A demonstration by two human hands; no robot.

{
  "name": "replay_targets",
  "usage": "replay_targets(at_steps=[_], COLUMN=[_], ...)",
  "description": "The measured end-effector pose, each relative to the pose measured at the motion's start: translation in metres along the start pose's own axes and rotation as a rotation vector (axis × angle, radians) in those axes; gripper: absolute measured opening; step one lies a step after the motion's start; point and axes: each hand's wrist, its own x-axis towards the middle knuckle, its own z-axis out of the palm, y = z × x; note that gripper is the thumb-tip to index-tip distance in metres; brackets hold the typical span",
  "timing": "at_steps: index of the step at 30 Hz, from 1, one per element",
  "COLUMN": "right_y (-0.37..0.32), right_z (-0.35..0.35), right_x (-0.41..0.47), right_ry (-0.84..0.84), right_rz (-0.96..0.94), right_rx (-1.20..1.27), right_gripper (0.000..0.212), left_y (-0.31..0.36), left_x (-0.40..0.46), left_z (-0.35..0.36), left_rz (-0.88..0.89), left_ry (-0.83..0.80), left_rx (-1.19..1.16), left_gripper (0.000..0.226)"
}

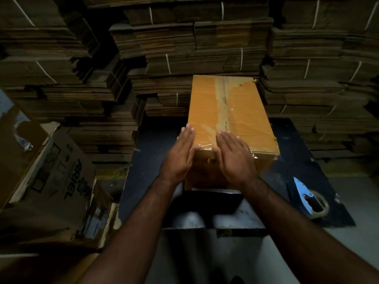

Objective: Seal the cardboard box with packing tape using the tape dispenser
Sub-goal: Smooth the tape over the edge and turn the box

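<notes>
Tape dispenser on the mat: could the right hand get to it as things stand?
Probably yes. The right hand lies flat on the cardboard box, holding nothing; the tape dispenser lies uncovered on that side.

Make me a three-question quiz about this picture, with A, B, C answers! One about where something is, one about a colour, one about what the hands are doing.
1. Where is the tape dispenser?
A. on the box
B. on the dark mat, right of the box
C. in a hand

2. What colour is its handle?
A. blue
B. red
C. green

3. The left hand and right hand are:
A. fists
B. flat against the box
C. holding scissors

Answers: B, it lies apart on the mat; A, the handle shows blue; B, fingers are straight at the near end.
</notes>
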Motion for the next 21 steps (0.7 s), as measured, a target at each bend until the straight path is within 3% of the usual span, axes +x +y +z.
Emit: replay_targets(at_steps=[3,11,15,21], right_y=[0.002,0.014,0.026,0.039], right_z=[0.010,-0.013,-0.017,-0.002], right_x=[-0.002,-0.002,-0.005,-0.008], right_ry=[-0.057,-0.158,-0.040,-0.137], right_rz=[-0.006,-0.127,0.007,-0.037], right_rx=[-0.028,0.003,0.011,-0.104], right_gripper=[0.061,0.064,0.063,0.063], left_y=[-0.005,-0.005,0.025,0.017], left_x=[-0.005,0.000,0.018,0.022], left_z=[0.007,-0.016,-0.010,0.009], left_rz=[-0.017,0.110,0.157,0.240], left_ry=[0.036,-0.185,-0.181,-0.168], left_rx=[0.020,0.185,0.348,0.471], left_gripper=[0.059,0.081,0.075,0.072])
